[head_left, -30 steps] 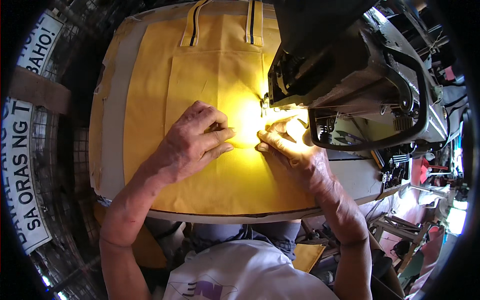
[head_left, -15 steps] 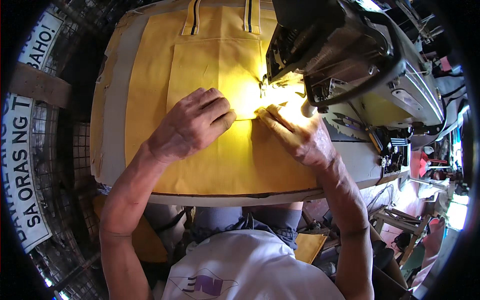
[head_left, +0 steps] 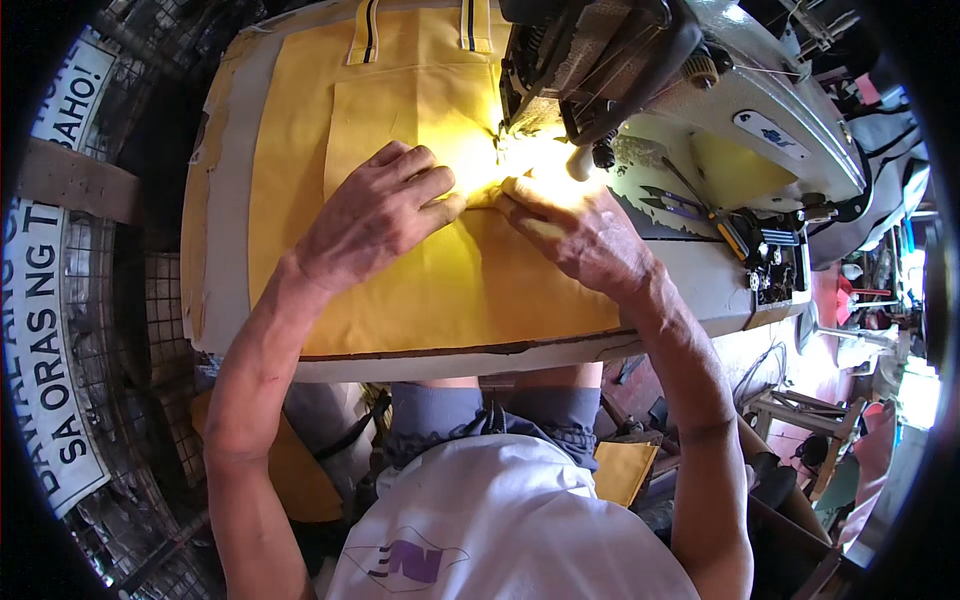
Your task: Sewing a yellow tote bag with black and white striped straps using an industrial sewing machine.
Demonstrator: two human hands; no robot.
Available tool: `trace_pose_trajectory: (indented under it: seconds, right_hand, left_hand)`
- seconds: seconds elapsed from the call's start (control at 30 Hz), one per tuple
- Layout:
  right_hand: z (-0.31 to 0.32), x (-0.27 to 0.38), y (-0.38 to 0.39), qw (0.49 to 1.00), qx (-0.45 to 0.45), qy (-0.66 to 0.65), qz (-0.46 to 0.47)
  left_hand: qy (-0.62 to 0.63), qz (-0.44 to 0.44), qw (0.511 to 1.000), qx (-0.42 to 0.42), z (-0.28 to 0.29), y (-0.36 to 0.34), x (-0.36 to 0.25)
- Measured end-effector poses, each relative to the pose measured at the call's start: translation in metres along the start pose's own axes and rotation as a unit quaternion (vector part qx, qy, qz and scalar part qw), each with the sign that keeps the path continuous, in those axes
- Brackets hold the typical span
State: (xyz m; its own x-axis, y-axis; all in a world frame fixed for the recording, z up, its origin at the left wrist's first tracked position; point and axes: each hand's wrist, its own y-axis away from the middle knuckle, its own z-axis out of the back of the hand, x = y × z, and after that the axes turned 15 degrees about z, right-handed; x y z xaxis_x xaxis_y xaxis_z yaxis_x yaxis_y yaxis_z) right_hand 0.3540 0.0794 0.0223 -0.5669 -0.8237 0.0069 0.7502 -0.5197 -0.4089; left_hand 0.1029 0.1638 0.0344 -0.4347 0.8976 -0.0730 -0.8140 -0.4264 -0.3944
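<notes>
Pinching yellow cloth [head_left: 420, 310] just nearside of the sewing mach. [head_left: 725, 105] needle end, both hands have fingers drawn together. L hand [head_left: 375, 215]: grip clamped on a fold of cloth, left of mach.; R hand [head_left: 585, 235]: grip likewise clamped on the fold, closer to mach., fingertips part washed out by glare. Cloth lies on the bench [head_left: 710, 270], mostly left & nearside of mach., w/ squarish yellow panel [head_left: 390, 110] atop it. 2 dark-striped straps [head_left: 364, 32] at cloth's far end, also left of mach. Purple-handled snips [head_left: 672, 204] & screwdriver [head_left: 735, 238] w/ yellow-black handle on bench, just nearside of mach. arm. White sign [head_left: 62, 350] well left of mach.; another yellow piece [head_left: 624, 472] nearside of mach., lower than bench edge, by person's legs.
</notes>
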Motion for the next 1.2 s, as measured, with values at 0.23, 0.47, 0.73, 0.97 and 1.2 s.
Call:
trace_pose_trajectory:
  seconds: [0.23,0.47,0.73,0.97,1.2]
  right_hand:
    - [0.011,0.001,0.004,0.997,0.000,-0.054,-0.059]
    - [0.002,-0.005,0.025,0.913,-0.140,-0.276,-0.267]
    - [0.007,0.001,0.014,0.980,-0.107,-0.146,-0.085]
    - [0.014,0.008,0.009,0.989,-0.053,-0.118,-0.073]
    - [0.010,0.006,0.007,0.986,-0.072,-0.132,-0.070]
  left_hand:
    - [0.106,0.053,0.993,0.010,-0.009,-0.003,-0.005]
    - [0.051,0.032,0.995,0.076,-0.007,-0.003,-0.004]
    - [0.062,0.051,0.992,0.096,-0.003,-0.006,-0.007]
    - [0.570,0.194,0.769,0.213,0.000,-0.006,0.038]
    - [0.552,0.206,0.783,0.202,-0.002,-0.003,0.034]
